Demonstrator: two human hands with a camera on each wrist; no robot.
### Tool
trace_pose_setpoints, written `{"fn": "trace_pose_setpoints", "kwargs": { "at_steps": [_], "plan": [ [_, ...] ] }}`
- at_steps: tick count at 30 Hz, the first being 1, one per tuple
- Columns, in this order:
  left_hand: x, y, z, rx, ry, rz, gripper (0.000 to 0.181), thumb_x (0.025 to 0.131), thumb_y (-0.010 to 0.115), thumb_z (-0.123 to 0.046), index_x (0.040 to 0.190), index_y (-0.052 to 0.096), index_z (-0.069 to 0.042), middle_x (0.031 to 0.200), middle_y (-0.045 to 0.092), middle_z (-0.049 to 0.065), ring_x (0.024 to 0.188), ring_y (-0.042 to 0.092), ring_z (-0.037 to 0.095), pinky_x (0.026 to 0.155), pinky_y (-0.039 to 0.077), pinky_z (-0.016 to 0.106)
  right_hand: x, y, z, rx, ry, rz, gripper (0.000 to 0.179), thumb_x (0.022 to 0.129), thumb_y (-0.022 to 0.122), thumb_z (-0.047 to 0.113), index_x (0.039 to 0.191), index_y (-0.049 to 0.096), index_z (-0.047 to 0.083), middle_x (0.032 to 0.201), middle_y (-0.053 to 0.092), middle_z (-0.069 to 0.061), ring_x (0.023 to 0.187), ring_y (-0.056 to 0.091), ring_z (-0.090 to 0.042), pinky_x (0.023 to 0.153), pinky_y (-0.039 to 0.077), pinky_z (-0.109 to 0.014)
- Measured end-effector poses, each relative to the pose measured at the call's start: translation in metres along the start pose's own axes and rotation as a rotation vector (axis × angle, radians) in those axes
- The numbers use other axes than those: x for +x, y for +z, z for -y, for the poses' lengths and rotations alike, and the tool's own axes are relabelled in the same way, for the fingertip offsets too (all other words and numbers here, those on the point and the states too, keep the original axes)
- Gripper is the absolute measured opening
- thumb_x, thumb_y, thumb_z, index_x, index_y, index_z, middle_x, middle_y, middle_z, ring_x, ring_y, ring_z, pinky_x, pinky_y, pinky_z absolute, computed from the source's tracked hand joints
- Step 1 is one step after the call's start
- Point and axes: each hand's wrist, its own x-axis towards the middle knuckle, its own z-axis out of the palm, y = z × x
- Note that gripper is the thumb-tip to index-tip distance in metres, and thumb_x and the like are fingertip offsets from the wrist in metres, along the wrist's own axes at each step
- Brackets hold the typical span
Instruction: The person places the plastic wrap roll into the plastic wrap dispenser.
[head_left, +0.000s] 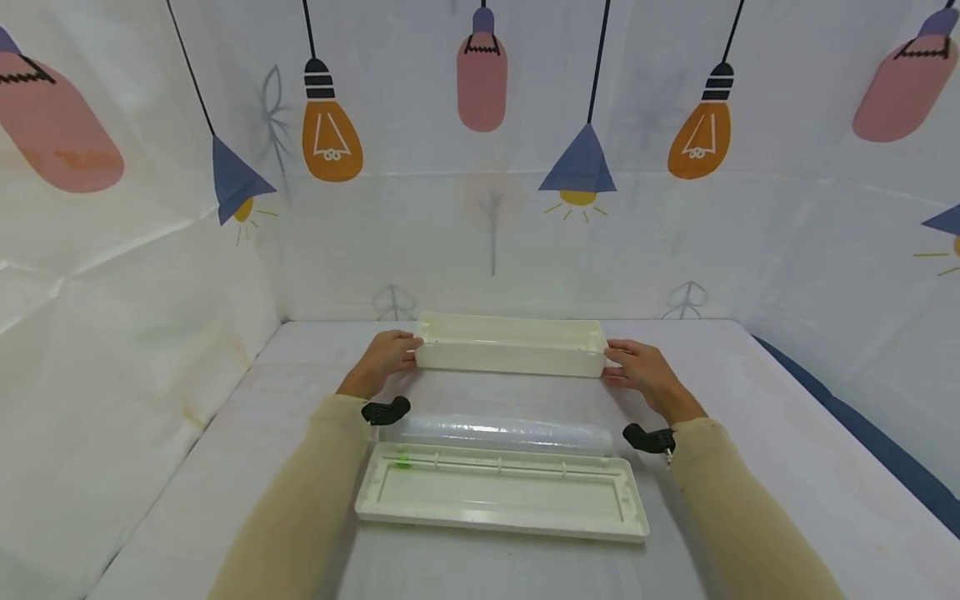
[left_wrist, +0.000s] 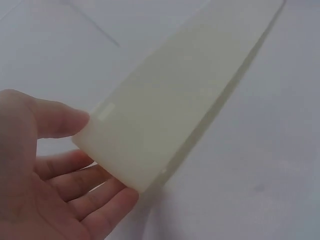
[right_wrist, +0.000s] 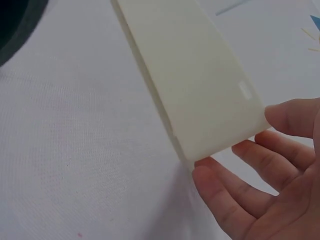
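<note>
Forearms in beige sleeves [head_left: 288, 508] slant inward over the worktop [head_left: 757, 408], reaching forward to the two ends of a long cream box [head_left: 510, 360] at the far part of the surface, its open side up. The left hand [head_left: 385, 357] is at the box's left end, with the wrist bent slightly inward. In the left wrist view its thumb lies at the upper corner, while the other fingers [left_wrist: 107, 212], a little bent and spaced apart, meet the lower edge of the end wall, so the end is held between them. The right hand [head_left: 643, 371] mirrors this pose: thumb at the upper corner, the remaining fingers [right_wrist: 225, 205] fanned and slightly bent along the lower edge, holding the right end. Whether the box's underside touches the worktop cannot be told. Nearer the person, between the forearms, lies a clear roll [head_left: 498, 433], and just in front of it a shallow cream tray [head_left: 498, 500] with a green mark [head_left: 403, 461] near its far left corner.
</note>
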Motion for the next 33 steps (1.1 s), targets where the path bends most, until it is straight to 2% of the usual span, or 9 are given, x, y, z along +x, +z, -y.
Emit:
{"fn": "trace_pose_setpoints", "kwargs": {
  "at_steps": [12,21,27,33],
  "plan": [
    [-0.014,-0.006,0.0,-0.043,0.048,0.025,0.056,0.101,0.058,-0.015,0.152,0.04,-0.001,0.14,0.053,0.024,0.121,0.059,0.036,0.101,0.049,0.042,-0.015,0.001,0.008,-0.035,-0.059,0.004,0.054,0.106,0.054,0.026,0.149,0.041,-0.004,0.144,0.049,-0.027,0.12,0.06,-0.04,0.091,0.055,-0.038],
    [-0.031,-0.015,0.002,-0.038,0.089,0.049,0.057,0.102,0.057,-0.014,0.153,0.036,0.0,0.138,0.054,0.027,0.117,0.061,0.036,0.1,0.05,0.043,-0.027,0.003,0.01,-0.028,-0.088,0.018,0.052,0.106,0.055,0.025,0.148,0.043,-0.004,0.143,0.051,-0.027,0.119,0.061,-0.039,0.092,0.055,-0.039],
    [-0.041,-0.02,0.006,-0.016,0.081,0.041,0.056,0.103,0.055,-0.015,0.153,0.036,0.0,0.14,0.052,0.026,0.119,0.059,0.037,0.1,0.05,0.043,-0.031,0.006,0.01,-0.018,-0.121,0.038,0.053,0.105,0.056,0.024,0.147,0.044,-0.005,0.142,0.051,-0.027,0.118,0.061,-0.04,0.091,0.056,-0.038],
    [-0.053,-0.017,0.011,-0.01,0.072,0.021,0.056,0.103,0.055,-0.016,0.153,0.036,0.0,0.143,0.049,0.027,0.125,0.054,0.041,0.103,0.047,0.046,-0.037,0.009,0.007,-0.038,-0.133,0.046,0.053,0.106,0.054,0.025,0.148,0.042,-0.005,0.142,0.051,-0.028,0.119,0.06,-0.041,0.091,0.056,-0.039]
  ]
}}
